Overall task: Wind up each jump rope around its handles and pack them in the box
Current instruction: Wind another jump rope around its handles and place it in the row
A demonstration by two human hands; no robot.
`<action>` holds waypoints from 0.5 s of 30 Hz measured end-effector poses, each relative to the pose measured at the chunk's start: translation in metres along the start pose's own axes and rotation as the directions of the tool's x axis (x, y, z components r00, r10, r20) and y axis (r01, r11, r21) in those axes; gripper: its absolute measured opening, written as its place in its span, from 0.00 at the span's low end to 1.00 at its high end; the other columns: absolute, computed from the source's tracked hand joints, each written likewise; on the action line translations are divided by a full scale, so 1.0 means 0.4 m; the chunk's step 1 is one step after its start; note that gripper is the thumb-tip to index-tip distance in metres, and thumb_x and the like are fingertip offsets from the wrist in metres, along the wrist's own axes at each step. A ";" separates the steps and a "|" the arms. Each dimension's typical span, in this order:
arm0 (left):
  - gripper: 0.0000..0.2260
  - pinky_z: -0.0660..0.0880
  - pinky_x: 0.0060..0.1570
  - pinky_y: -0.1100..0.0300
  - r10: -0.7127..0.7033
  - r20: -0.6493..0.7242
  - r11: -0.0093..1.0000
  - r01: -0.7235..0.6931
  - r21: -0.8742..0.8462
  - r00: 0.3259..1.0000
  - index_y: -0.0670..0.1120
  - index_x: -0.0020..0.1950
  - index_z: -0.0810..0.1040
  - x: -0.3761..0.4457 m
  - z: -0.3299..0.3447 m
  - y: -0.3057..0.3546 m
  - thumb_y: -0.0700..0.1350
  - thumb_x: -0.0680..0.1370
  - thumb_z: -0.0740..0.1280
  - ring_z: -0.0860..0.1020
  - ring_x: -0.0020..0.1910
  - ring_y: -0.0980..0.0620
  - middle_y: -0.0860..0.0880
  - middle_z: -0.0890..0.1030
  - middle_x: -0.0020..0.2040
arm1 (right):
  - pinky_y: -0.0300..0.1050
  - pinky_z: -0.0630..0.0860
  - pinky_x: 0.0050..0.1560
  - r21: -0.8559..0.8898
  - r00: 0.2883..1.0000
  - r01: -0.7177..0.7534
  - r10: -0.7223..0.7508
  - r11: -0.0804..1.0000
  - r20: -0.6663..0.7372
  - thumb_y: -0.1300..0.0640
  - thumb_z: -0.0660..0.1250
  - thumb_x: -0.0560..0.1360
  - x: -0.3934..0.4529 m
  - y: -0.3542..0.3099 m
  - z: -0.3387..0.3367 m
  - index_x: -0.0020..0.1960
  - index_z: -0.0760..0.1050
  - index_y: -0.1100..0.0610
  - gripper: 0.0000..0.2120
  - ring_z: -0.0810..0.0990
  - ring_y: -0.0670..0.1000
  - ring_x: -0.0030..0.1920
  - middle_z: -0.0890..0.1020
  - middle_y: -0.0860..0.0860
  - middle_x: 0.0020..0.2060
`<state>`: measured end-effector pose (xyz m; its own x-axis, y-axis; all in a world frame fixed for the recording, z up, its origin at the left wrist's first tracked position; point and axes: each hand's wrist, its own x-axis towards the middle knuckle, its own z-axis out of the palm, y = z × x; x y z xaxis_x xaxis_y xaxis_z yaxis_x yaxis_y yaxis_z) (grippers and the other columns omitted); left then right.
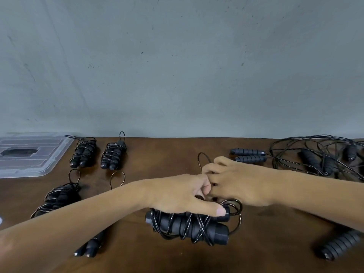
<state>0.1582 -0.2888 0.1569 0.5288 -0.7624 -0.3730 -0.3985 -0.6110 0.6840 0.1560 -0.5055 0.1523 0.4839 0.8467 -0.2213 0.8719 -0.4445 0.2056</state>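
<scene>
Jump ropes on brown table, some wound, some loose; clear box far left.

Wound rope in work (189, 227): two black foam handles side by side, lying left-right near centre, thin black cord crisscrossed round them, loose loops at right end. Two finished bundles (83, 151) (113, 153) far left, upright-ish, loop ends pointing far. Third bundle (59, 196) near left, partly hidden; a fourth (90, 247) nearer, mostly hidden. Unwound ropes (319, 154) tangled far right, two ribbed handles (248, 154) parallel beside them. Single ribbed handle (340, 245) near right. Clear plastic box (33, 154), lid on, at far left edge.
</scene>
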 end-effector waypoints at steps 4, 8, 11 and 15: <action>0.23 0.63 0.33 0.59 -0.038 0.018 0.999 0.037 0.038 0.999 0.47 0.55 0.66 -0.001 0.001 -0.013 0.65 0.80 0.67 0.63 0.32 0.52 0.48 0.70 0.36 | 0.51 0.63 0.65 -0.140 1.000 0.001 -0.004 0.990 -0.021 0.41 0.54 0.83 0.030 0.037 -0.010 0.55 0.75 0.47 0.15 0.71 0.52 0.64 0.78 0.44 0.51; 0.20 0.60 0.31 0.61 -0.034 0.001 0.999 0.034 0.023 0.999 0.47 0.56 0.69 0.004 -0.002 -0.018 0.64 0.81 0.66 0.61 0.29 0.55 0.53 0.65 0.31 | 0.56 0.59 0.68 -0.253 0.980 0.013 -0.063 0.967 -0.190 0.49 0.67 0.81 0.056 0.062 -0.034 0.46 0.74 0.51 0.08 0.77 0.52 0.50 0.77 0.45 0.37; 0.26 0.62 0.34 0.59 -0.045 0.017 0.999 0.046 -0.025 0.999 0.43 0.62 0.70 0.017 -0.005 -0.026 0.64 0.81 0.66 0.62 0.27 0.56 0.53 0.66 0.31 | 0.56 0.58 0.72 -0.365 0.969 0.006 -0.095 0.931 -0.227 0.46 0.67 0.80 0.076 0.056 -0.078 0.40 0.75 0.52 0.14 0.75 0.52 0.38 0.76 0.45 0.30; 0.18 0.68 0.43 0.53 -0.054 -0.073 0.998 0.050 -0.045 0.996 0.54 0.59 0.76 0.027 -0.012 -0.050 0.67 0.80 0.64 0.70 0.35 0.54 0.51 0.75 0.40 | 0.55 0.65 0.70 -0.396 0.959 -0.026 -0.089 0.918 -0.270 0.54 0.73 0.76 0.081 0.047 -0.115 0.36 0.74 0.53 0.12 0.74 0.54 0.29 0.75 0.48 0.27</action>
<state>0.1756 -0.2838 0.1423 0.6027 -0.7110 -0.3623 -0.3373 -0.6385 0.6918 0.1846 -0.4731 0.1928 0.3657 0.9304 0.0265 0.7580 -0.3142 0.5717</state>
